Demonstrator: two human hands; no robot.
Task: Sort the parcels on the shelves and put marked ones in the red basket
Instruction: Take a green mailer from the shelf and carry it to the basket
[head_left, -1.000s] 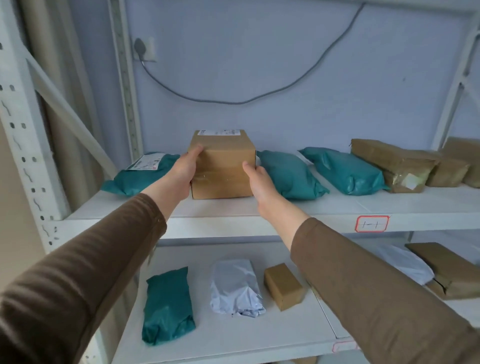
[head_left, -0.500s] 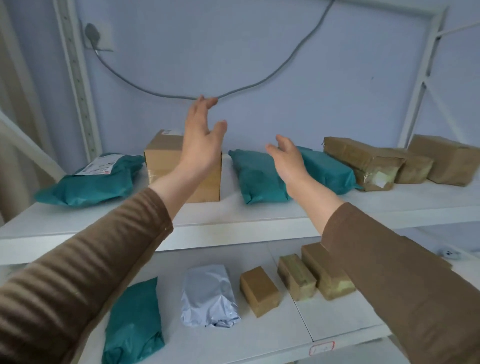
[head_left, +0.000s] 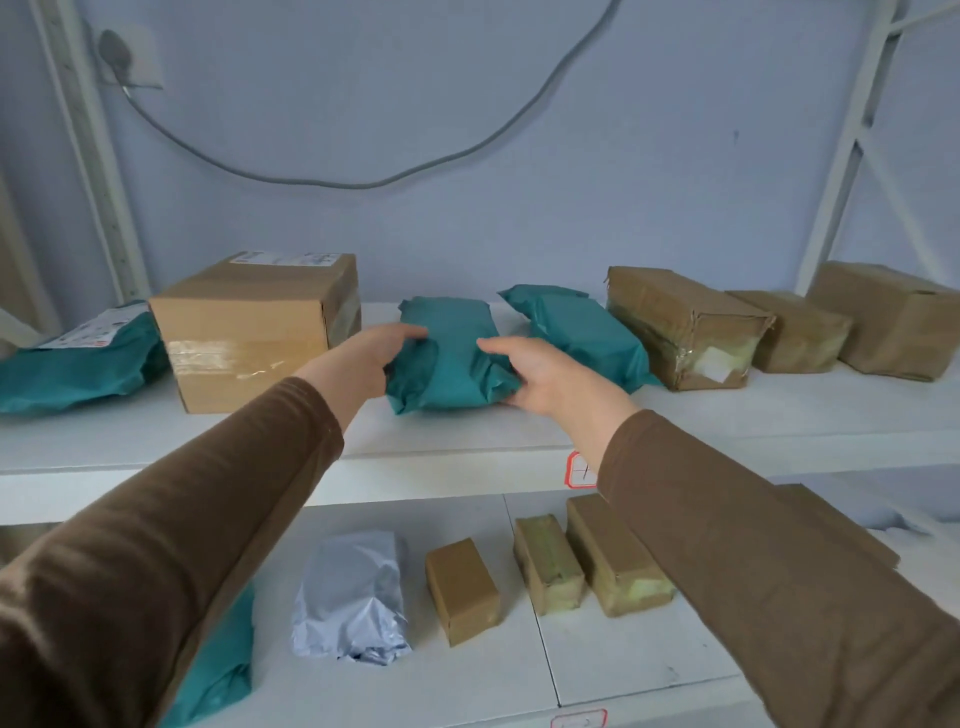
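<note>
Both hands, left hand and right hand, grip the green parcel from opposite sides on the shelf, its long axis pointing away toward the wall.

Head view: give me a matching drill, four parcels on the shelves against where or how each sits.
Things:
1. cardboard box
2. green bag
3. grey bag
4. labelled green bag

States:
A. lower shelf
B. far left, upper shelf
C. between both hands
D. upper shelf, tape across its front

Pairs: 1-D, 2-C, 3-A, 4-B
</note>
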